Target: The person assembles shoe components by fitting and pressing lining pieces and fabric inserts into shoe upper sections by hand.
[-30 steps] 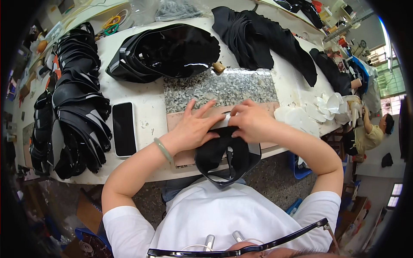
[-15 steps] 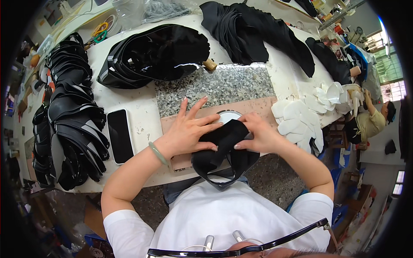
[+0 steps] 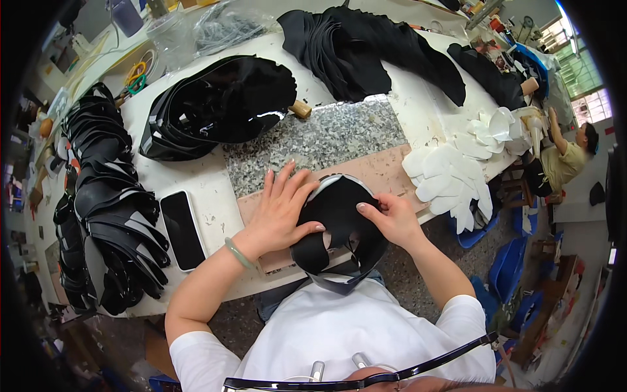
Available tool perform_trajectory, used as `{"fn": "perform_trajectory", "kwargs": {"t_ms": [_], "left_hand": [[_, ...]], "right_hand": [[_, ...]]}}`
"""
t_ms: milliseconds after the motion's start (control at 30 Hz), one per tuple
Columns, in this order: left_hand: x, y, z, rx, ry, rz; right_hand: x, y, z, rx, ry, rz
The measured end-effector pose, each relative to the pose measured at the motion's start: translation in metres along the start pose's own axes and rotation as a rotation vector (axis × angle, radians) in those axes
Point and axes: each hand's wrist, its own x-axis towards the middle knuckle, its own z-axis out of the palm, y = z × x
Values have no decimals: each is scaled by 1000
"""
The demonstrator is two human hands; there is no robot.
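Observation:
A black shoe upper (image 3: 336,209) lies in front of me, its curved lower part hanging past the table's near edge. Along its far rim a thin whitish edge shows. My left hand (image 3: 281,212) rests on the upper's left side, fingers stretched out and apart, thumb across the black material. At the right rim, my right hand (image 3: 392,219) pinches the upper between thumb and curled fingers. Beneath it are a pinkish board (image 3: 385,171) and a speckled stone slab (image 3: 313,140).
To the left, a phone (image 3: 183,228) lies beside a long row of stacked black pieces (image 3: 111,196). Glossy black uppers (image 3: 219,108) and black fabric pieces (image 3: 346,55) lie farther back. White cut pieces (image 3: 447,170) spread at the right. Another person (image 3: 568,160) is at the far right.
The black flap that stood folded up between my hands now lies flat over the white far part. My right hand has shifted to the right rim; my left thumb has moved slightly left.

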Motion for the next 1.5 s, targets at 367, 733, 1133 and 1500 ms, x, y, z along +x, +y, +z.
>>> {"fn": "perform_trajectory", "kwargs": {"t_ms": [367,733,1133,1500], "left_hand": [[-10,-2,12,131,195,298],[21,-7,-12,192,-181,243],[71,1,13,288,-30,345],[61,38,-10,-429,-12,64]], "right_hand": [[15,2,5,-81,14,110],[22,1,11,-236,42,76],[-21,9,6,-559,143,18],[-23,-42,-38,-647,343,-581]]}}
